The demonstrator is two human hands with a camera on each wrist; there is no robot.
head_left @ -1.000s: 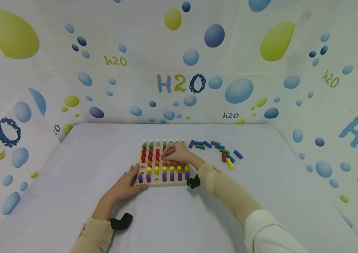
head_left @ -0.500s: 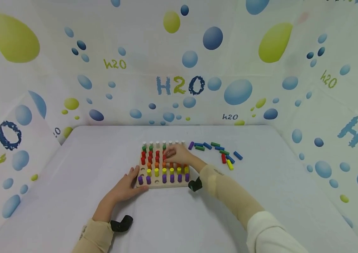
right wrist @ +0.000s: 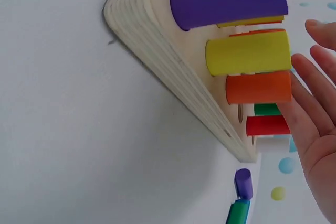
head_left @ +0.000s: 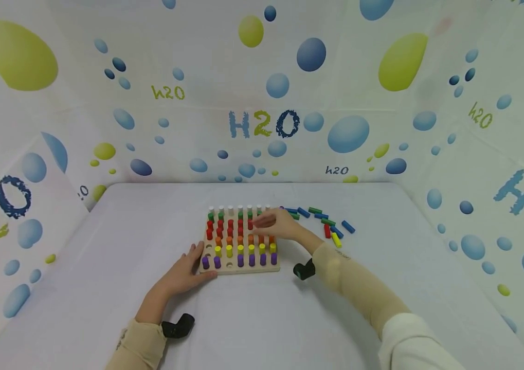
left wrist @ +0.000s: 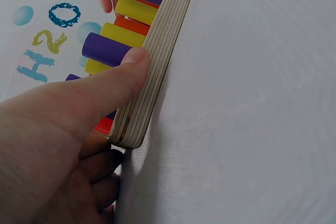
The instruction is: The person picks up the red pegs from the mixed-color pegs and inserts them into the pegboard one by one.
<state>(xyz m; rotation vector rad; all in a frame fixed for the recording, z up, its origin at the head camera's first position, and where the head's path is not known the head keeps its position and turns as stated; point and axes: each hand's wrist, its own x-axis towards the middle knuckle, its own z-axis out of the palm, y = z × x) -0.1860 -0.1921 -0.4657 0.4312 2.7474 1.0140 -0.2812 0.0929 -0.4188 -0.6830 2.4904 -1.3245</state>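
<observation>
A wooden pegboard (head_left: 243,271) lies on the table with rows of upright coloured pegs: white at the back, then green, red, orange, yellow and purple at the front. My left hand (head_left: 179,275) steadies its near left corner, fingers along the left side and thumb against the front edge. In the left wrist view the thumb (left wrist: 118,80) lies on the layered wooden edge beside a purple peg (left wrist: 105,48). My right hand (head_left: 280,224) is over the board's right part, fingertips by a red peg (head_left: 250,224). The right wrist view shows its fingers (right wrist: 310,98) loosely extended, holding nothing.
Loose pegs lie right of the board: several blue and green, a red one (head_left: 327,230), a yellow one (head_left: 336,240) and a purple one (right wrist: 243,183). Bare holes show at the board's left and front. A patterned curtain surrounds the white table (head_left: 243,324).
My right hand has let go of a red peg, now standing in the board, and shifted to the right over it. My left hand stays at the corner.
</observation>
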